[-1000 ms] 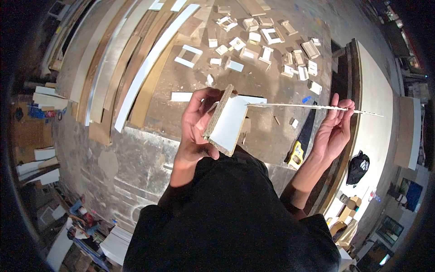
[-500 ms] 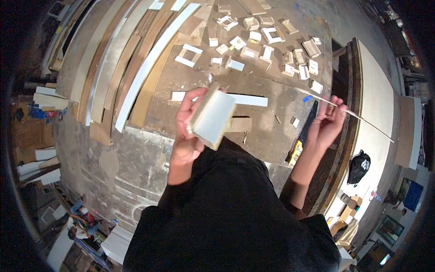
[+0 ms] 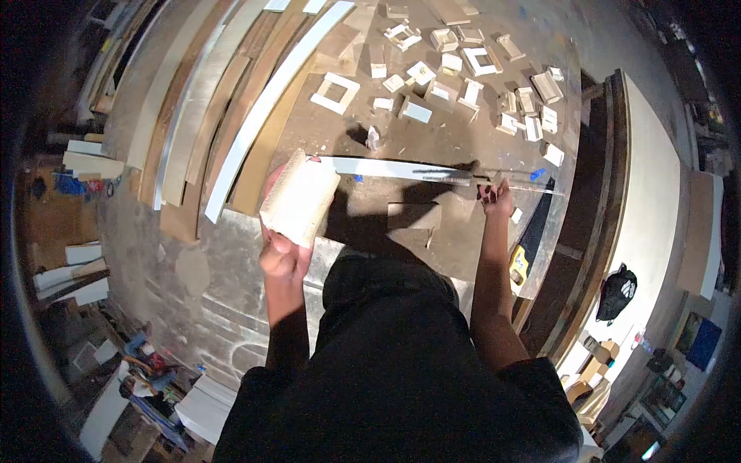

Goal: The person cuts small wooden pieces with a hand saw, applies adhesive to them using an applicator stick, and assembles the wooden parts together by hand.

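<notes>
My left hand (image 3: 282,255) is closed around a small pale wooden block (image 3: 305,199), held up over the near edge of the worktable (image 3: 301,131). Its broad face is brightly lit, and the edges look rough and layered. To the right, my right hand (image 3: 498,202) pinches a thin wooden strip (image 3: 525,181), smeared by motion, which extends to both sides of the fingers. Behind the hands a long white-faced board (image 3: 386,167) lies flat on the table. A short flat wood piece (image 3: 413,215) lies in shadow between my arms.
Several small wooden frames and boxes, one a square frame (image 3: 335,93), are scattered at the back. Long planks (image 3: 255,119) lie at left. A yellow-handled tool (image 3: 519,266) rests at the right edge. A black bag (image 3: 617,293) sits on a pale panel. People (image 3: 143,386) are at lower left.
My right hand has moved left and inward with the thin strip. My left hand has shifted left and slightly down, turning the block so that another face shows.
</notes>
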Demonstrator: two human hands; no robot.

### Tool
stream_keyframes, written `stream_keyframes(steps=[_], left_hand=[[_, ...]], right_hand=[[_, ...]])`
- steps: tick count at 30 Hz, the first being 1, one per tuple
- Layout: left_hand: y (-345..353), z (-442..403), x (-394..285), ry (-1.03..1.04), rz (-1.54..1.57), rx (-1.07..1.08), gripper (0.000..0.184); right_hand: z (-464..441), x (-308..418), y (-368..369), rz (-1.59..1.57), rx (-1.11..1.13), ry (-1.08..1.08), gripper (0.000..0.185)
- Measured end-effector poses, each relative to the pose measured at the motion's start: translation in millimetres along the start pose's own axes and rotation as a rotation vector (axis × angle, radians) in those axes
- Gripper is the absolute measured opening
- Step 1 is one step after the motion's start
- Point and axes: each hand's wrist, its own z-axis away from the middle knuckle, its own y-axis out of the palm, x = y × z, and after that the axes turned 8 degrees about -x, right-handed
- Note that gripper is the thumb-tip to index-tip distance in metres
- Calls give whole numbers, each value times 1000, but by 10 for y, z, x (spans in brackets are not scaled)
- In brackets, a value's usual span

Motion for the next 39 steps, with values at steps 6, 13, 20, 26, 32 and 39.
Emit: stream_keyframes(steps=[6,13,20,26,32,39], left_hand=[[-189,-147,-38,-76,47,-51,118],[-288,-504,-120,-151,-14,-83,108],[-593,-796,174,-62,-21,149,119],[-462,-920,291,26,-123,250,115],[-426,-1055,429,17,-39,382,111],[-317,-1052,417,-320,67,372,111]], right_hand=[[-200,65,120,-61,161,-89,32],[527,-86,242,410,-46,-285,34],[2465,-377,1000,672,761,-295,45],[3622,-324,1655,564,930,284,47],[3702,-425,1676,470,761,340,30],[3805,-391,1616,306,690,494,32]])
